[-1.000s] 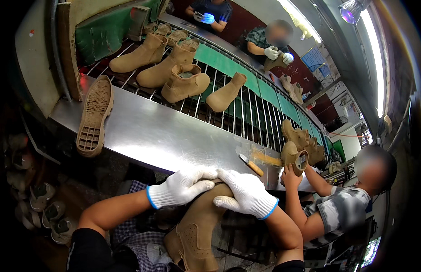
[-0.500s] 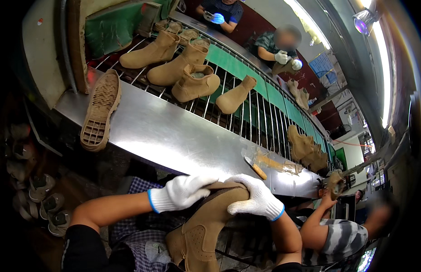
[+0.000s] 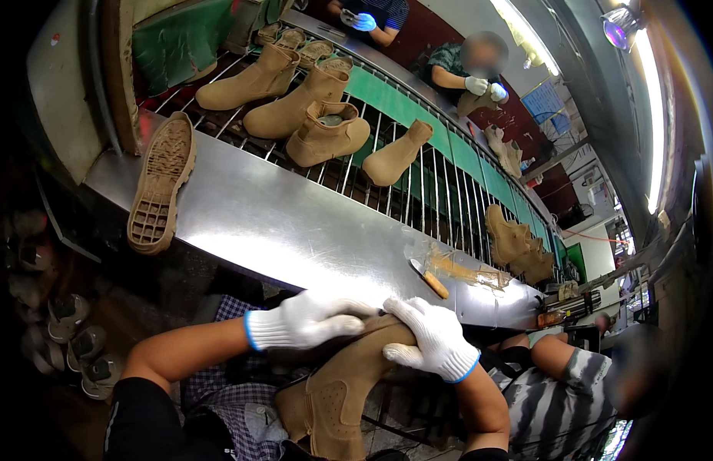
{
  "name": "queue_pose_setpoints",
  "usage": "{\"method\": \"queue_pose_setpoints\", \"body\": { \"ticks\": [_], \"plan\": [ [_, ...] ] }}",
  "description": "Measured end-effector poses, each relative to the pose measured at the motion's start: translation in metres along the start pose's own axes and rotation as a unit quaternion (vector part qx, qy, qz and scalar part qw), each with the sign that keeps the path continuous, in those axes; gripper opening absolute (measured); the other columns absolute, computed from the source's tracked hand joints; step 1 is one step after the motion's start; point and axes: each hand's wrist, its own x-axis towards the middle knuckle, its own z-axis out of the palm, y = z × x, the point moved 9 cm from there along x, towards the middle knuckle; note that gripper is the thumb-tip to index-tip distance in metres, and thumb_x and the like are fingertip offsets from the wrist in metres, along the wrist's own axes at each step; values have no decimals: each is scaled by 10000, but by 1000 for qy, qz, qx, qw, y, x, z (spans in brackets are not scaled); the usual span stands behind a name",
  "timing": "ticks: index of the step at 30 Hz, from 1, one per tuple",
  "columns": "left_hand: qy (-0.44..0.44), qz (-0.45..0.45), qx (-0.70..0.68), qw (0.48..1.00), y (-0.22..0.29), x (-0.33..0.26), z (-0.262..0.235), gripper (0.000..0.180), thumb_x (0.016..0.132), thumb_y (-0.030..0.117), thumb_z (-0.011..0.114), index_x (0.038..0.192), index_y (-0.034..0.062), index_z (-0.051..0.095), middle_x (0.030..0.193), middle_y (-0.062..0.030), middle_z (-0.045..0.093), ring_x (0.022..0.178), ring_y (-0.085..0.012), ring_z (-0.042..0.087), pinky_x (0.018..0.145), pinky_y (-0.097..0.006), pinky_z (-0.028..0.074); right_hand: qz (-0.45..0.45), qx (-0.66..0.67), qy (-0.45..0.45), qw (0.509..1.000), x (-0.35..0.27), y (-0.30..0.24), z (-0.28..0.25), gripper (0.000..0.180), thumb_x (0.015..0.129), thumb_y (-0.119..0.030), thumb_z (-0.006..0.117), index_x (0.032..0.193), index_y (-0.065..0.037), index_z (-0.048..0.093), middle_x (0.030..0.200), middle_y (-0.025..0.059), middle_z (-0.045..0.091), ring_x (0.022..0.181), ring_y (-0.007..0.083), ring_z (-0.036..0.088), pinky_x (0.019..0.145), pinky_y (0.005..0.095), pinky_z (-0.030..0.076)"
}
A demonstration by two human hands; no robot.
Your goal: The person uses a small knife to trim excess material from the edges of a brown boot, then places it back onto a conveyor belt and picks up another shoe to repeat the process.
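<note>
Head view: at the lower centre of the frame, a tan boot (image 3: 345, 380) is held with its toe pointing up and to the right, its shaft running down to the bottom edge. Its toe is gripped from the right by the white-gloved right hand (image 3: 433, 338), thumb spread from the fingers; the boot's edge beside the toe is gripped by the left hand (image 3: 314, 319), also white-gloved, its fingers bent. Above the hands, a metal counter (image 3: 287, 230) is seen, on which a knife (image 3: 435, 285) with a wooden handle is laid near a yellowish stain (image 3: 468, 269). At the left, a tan sole (image 3: 163, 184) is rested on the counter, treads showing. Across the upper centre, more tan boots (image 3: 328, 134) are stood on a barred rack (image 3: 422, 192)
</note>
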Motion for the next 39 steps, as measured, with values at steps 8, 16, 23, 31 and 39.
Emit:
{"method": "queue_pose_setpoints", "body": {
  "ticks": [8,16,23,31,39],
  "plan": [
    [18,-4,76,997,-9,-34,3,759,878,13,747,1571,-60,446,1501,-298,592,1393,-346,615,1170,-382,509,13,221,73,972,9,12,1,931,753,-467,963,1467,-5,585,1186,185,747,1118,338,745,991,408,580],
    [-23,-69,16,997,4,-26,0,729,931,63,691,1611,-23,442,1567,-235,574,1426,-303,596,1198,-395,483,14,231,44,972,16,12,2,751,726,-464,976,1273,-17,721,1179,165,744,1061,312,744,968,403,585],
    [69,57,114,989,32,-44,9,830,885,61,692,1622,-97,343,1506,-371,553,1342,-402,649,1133,-395,545,18,249,53,967,17,14,4,794,738,-475,969,1319,-8,696,1190,174,732,1087,319,730,993,405,571],
    [-8,-163,213,963,52,-7,-9,992,859,629,839,1459,-82,494,1265,-336,699,1069,-392,780,923,-433,641,30,382,144,912,15,2,1,869,822,-449,924,1462,38,592,1351,226,677,1235,360,676,1082,451,525],
    [55,-102,266,957,65,-13,-17,920,833,593,877,1434,-24,552,1134,-279,759,964,-376,804,828,-432,662,-93,419,186,884,24,-12,7,859,845,-364,929,1518,-16,524,1312,164,661,1221,300,654,1071,445,530]
  ]
}}
